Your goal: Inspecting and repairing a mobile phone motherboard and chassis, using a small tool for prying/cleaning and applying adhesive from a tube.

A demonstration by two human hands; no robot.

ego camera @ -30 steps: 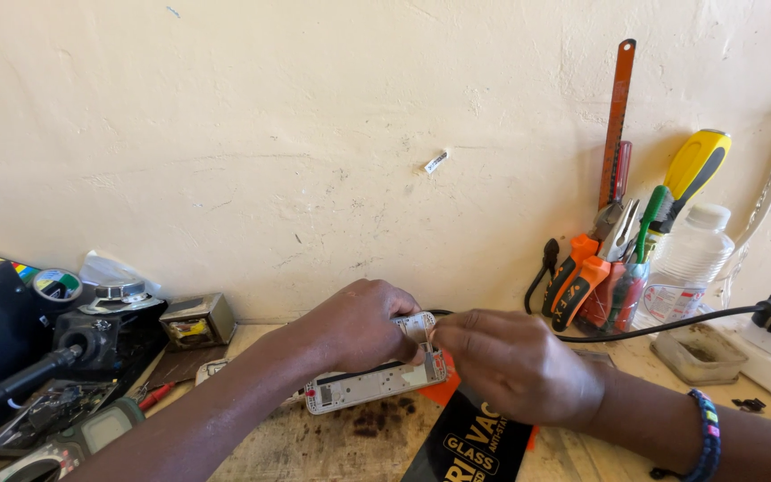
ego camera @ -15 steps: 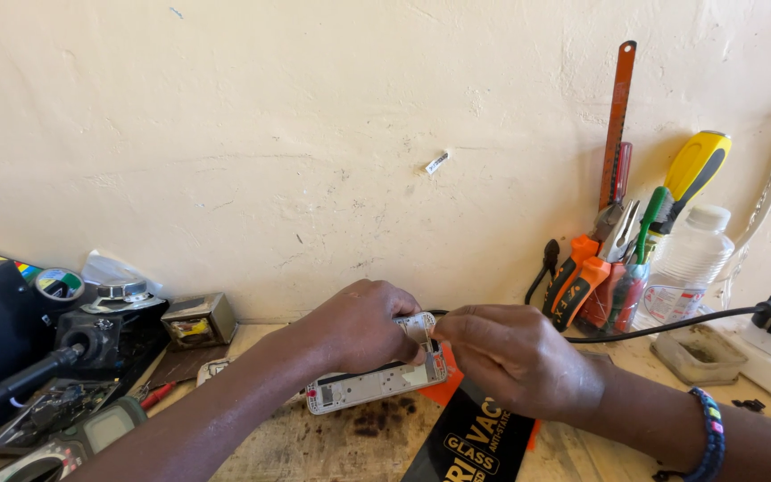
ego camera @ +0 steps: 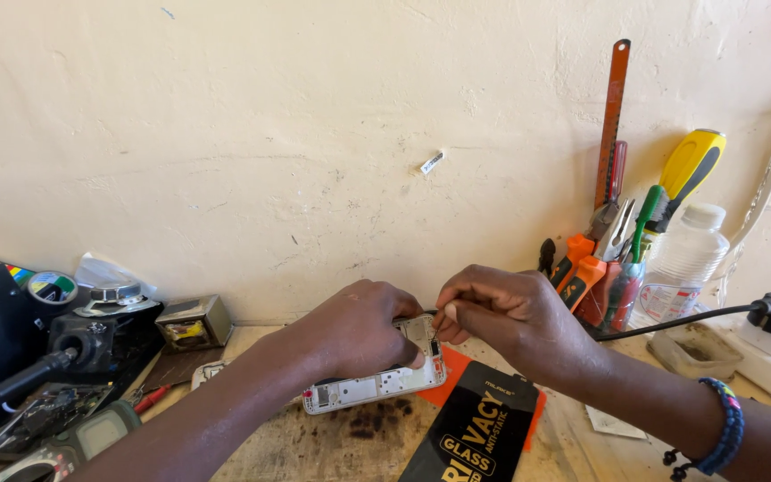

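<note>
My left hand (ego camera: 357,328) grips the upper end of an opened white phone body (ego camera: 377,386), holding it tilted above the wooden bench. Its inner frame and small parts face up. My right hand (ego camera: 503,314) is closed, pinching a thin metal tool whose tip touches the phone's top end, just beside my left thumb. The tool itself is mostly hidden by my fingers. A beaded bracelet (ego camera: 723,436) sits on my right wrist.
A black and orange flat package (ego camera: 476,427) lies under my right forearm. A holder of pliers, screwdrivers and a saw blade (ego camera: 616,259) stands by the wall, next to a plastic bottle (ego camera: 682,266). A black cable and plug (ego camera: 767,312) are at right. Meters and electronic clutter (ego camera: 64,357) fill the left.
Both hands stay at the phone's top end. My right hand has shifted slightly up and its fingers have closed tighter around the tool; the phone has barely moved.
</note>
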